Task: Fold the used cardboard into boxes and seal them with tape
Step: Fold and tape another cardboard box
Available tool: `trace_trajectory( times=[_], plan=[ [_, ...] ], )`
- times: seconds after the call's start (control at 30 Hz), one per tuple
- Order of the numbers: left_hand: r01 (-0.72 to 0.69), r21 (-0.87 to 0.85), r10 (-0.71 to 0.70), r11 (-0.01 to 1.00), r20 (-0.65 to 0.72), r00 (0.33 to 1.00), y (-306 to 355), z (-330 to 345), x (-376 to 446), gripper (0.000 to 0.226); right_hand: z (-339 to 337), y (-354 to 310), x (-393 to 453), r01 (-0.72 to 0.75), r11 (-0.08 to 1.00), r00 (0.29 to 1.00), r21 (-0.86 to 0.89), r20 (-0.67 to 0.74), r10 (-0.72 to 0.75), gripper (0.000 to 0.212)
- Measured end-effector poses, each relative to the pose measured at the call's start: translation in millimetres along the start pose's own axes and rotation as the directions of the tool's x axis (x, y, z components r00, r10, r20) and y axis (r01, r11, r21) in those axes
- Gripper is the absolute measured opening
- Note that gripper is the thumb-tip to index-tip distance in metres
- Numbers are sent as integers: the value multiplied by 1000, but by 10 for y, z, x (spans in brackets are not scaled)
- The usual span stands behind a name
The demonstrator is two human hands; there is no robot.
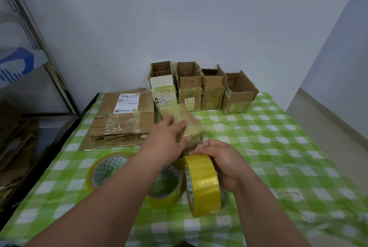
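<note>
The small box (pixel 182 122) lies mid-frame, long axis running toward the upper left. The left hand (pixel 167 139) presses flat on it, fingers straight. The right hand (pixel 221 159) pinches the upright yellow tape roll (pixel 203 185).

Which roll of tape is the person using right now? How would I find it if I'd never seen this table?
Look at the green checked tablecloth, near its front edge, where three yellow tape rolls sit close together. Two lie flat on the cloth. The roll in use is the rightmost one, standing on its edge and gripped by the right hand, just in front of the small box.
</note>
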State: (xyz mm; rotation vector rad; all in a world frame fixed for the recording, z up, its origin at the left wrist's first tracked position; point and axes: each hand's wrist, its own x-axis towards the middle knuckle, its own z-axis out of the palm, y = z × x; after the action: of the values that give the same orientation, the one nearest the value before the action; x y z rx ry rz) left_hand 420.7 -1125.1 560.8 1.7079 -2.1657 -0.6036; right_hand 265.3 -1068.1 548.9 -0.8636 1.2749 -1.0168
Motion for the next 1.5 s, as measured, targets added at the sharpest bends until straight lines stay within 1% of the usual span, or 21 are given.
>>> trace_trajectory(
  times=[0.07, 0.17, 0.33, 0.43, 0.57, 0.67, 0.77, 0.8, 0.83, 0.9, 0.93, 0.97, 1.0, 1.07, 1.13, 1.23, 1.3, 1.37, 1.5],
  plan=[
    [-8, 15, 8, 1000, 1, 1000, -45, 17, 64, 59, -41, -2, -21, 35, 999, 999, -1, -17, -35, 18],
    [-16, 31, 17, 999, -19, 1000, -89, -8, 74, 60, -134, 4, -28, 88, 996, 994, 21, -63, -87, 18],
    [-83, 112, 86, 990, -25, 996, -85, -49, 97, 61, -262, -15, -22, 80, 976, 995, 204, -70, -67, 27],
    [-129, 153, 136, 980, -37, 990, -85, -54, 141, 61, -300, -69, -23, 107, 977, 990, 187, -106, -88, 26],
    [-140, 80, 144, 987, -56, 988, -117, -48, 193, 59, -325, -123, -2, 117, 974, 989, 192, -116, -96, 23],
    [-192, 93, 195, 977, -22, 981, -111, -41, 192, 57, -323, -117, 38, 150, 971, 982, 187, -142, -124, 22],
    [-233, 149, 230, 961, 33, 973, -123, -31, 171, 58, -291, -108, 86, 176, 966, 976, 191, -159, -146, 34],
    [-220, 125, 214, 968, 60, 975, -139, -37, 163, 60, -279, -107, 103, 176, 968, 976, 179, -163, -147, 35],
    [-194, 63, 188, 979, 92, 978, -165, -42, 159, 66, -270, -110, 117, 171, 971, 976, 165, -163, -144, 33],
    [-132, -138, 151, 982, 137, 979, -218, -65, 128, 78, -254, -126, 139, 148, 979, 980, 140, -157, -126, 24],
    [-118, -206, 147, 971, 128, 981, -243, -83, 100, 81, -245, -133, 145, 139, 982, 981, 129, -156, -118, 23],
    [-113, -217, 139, 970, 109, 984, -278, -100, 73, 82, -237, -138, 145, 135, 984, 981, 116, -157, -116, 23],
    [-100, -164, 118, 981, 102, 988, -317, -115, 44, 81, -224, -141, 142, 137, 985, 980, 105, -159, -119, 25],
    [-66, 60, 57, 996, 136, 989, -390, -155, -19, 80, -184, -140, 123, 140, 986, 978, 89, -165, -124, 26],
    [-57, 223, 16, 973, 185, 983, -417, -211, -96, 78, -136, -128, 95, 140, 986, 978, 87, -167, -124, 31],
    [-103, 401, -38, 910, 328, 944, -398, -310, -196, 75, -76, -102, 50, 148, 987, 975, 67, -176, -134, 33],
    [-132, 531, -98, 837, 383, 919, -388, -327, -245, 63, -55, -88, 19, 156, 987, 968, 37, -203, -145, 29],
    [-141, 612, -129, 778, 376, 918, -372, -316, -302, 53, -30, -90, -17, 158, 987, 962, 22, -229, -149, 26],
    [-92, 641, -194, 762, 362, 912, -297, -299, -426, 61, 15, -110, -89, 177, 984, 952, 17, -255, -167, 25]
  ],
)
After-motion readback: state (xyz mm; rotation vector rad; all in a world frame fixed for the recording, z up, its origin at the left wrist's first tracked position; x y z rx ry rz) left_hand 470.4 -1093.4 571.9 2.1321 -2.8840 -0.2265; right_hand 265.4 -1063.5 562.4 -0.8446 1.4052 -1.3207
